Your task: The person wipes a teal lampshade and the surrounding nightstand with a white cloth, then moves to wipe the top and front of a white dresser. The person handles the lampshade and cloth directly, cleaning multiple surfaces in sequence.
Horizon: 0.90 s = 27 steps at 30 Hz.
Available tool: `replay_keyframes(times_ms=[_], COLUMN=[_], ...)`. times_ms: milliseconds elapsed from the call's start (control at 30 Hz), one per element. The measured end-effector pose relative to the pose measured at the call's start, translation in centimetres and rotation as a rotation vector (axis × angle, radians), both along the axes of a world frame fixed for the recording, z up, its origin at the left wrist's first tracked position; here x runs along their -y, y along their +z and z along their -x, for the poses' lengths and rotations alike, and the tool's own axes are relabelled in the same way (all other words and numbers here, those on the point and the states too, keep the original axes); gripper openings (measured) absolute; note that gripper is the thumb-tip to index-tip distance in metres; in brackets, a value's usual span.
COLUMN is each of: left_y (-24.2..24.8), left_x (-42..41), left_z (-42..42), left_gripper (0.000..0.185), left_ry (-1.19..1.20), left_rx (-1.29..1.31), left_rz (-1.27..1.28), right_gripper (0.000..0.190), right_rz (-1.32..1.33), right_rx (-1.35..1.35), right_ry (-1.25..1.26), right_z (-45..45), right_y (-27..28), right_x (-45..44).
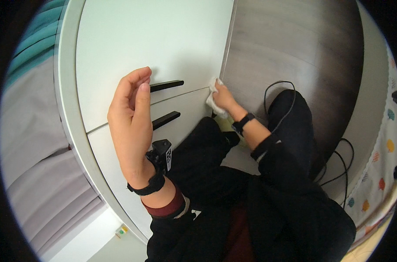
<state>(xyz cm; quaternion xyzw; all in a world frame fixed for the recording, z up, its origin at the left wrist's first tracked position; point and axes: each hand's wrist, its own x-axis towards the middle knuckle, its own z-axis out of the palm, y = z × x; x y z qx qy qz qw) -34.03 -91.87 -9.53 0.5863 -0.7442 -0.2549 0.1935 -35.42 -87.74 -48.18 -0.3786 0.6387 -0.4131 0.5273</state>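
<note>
My right hand (225,96) grips a crumpled white cloth (215,104) against the lower edge of a white cabinet front, where it meets the floor. My left hand (131,104) is raised over the cabinet, its fingers loosely curled and the thumb apart from them. Nothing shows in its grasp. Behind its thumb, a black upper handle (168,85) juts from the white upper panel (146,36); whether the hand touches it cannot be told. A second black handle (166,120) sits on the lower panel (185,106), beside the left wrist.
Grey wood-look flooring (283,46) lies to the right. A black cable (280,82) loops over my bent knee (290,108), and more cable (346,167) trails further right. Patterned fabric (375,163) hangs at the right rim. Grey and teal fabric (31,98) lies beyond the cabinet's top edge.
</note>
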Motion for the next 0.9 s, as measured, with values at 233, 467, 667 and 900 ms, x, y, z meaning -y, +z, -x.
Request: replay_keyframes(times_ms=[233, 467, 667, 900], left_y=[0.0, 0.4, 0.1, -0.3], left_x=[0.6, 0.1, 0.4, 0.6], left_z=[-0.3, 0.0, -1.1, -1.4], left_gripper=[0.022, 0.023, 0.023, 0.022], left_ry=[0.010, 0.031, -0.027, -0.036], left_rx=[-0.030, -0.030, -0.073, -0.072], left_rz=[-0.028, -0.027, -0.014, 0.000], right_gripper=[0.068, 0.039, 0.037, 0.027], right_rz=[-0.018, -0.080, -0.154, 0.446], right_rx=[-0.102, 0.222, 0.658, 0.154], right_ry=[0.056, 0.176, -0.243, -0.296], right_z=[0.1, 0.7, 1.5, 0.8], right_y=[0.1, 0.7, 3.2, 11.3], right_x=[0.1, -5.7, -2.1, 0.1])
